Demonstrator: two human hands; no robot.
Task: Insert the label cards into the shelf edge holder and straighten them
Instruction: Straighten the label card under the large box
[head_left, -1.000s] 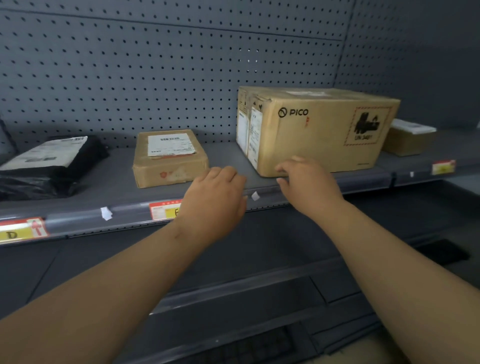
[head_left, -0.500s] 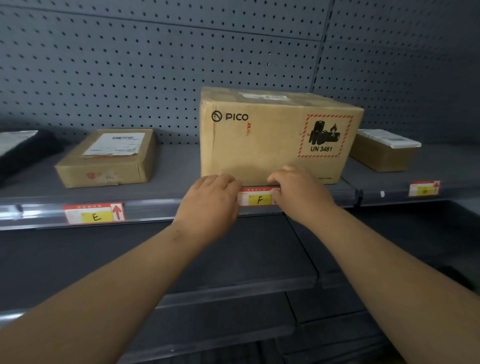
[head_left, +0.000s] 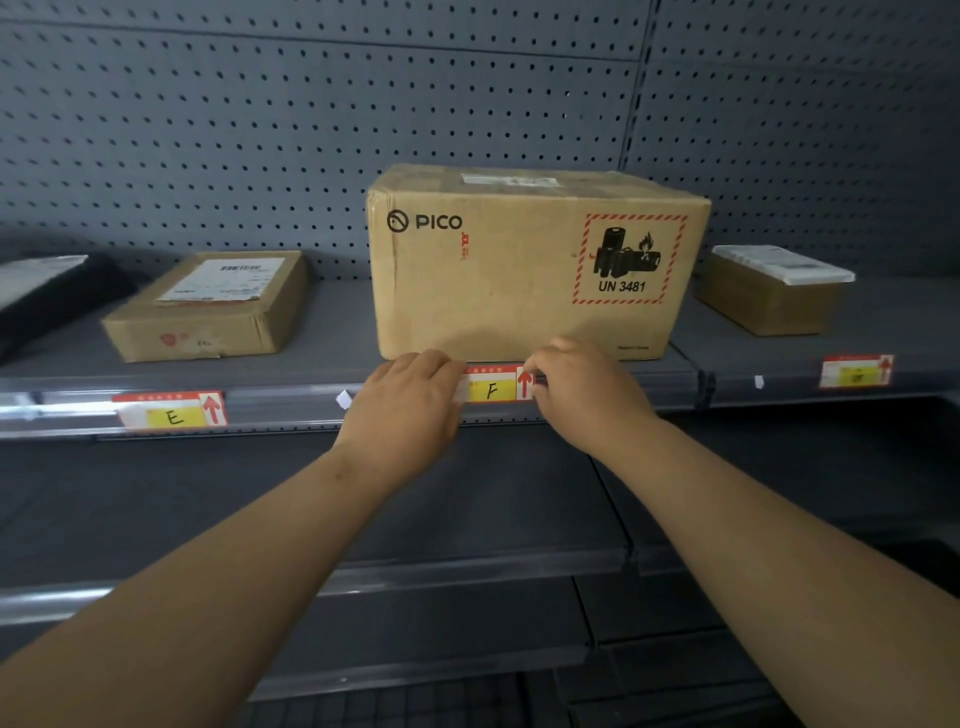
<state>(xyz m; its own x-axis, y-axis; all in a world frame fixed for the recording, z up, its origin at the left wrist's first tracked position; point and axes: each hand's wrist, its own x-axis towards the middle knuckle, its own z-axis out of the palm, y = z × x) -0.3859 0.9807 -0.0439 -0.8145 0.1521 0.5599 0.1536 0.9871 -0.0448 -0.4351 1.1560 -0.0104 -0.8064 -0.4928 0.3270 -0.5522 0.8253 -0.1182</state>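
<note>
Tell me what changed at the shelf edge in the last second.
Both hands slid right along the shelf edge holder, away from the E card. The F card now shows in it below the PICO box, left hand and right hand at its ends. The box has not moved.

Red-and-yellow F label card (head_left: 493, 388) in clear shelf edge holder (head_left: 283, 409), E card (head_left: 171, 414) further left in it
</note>
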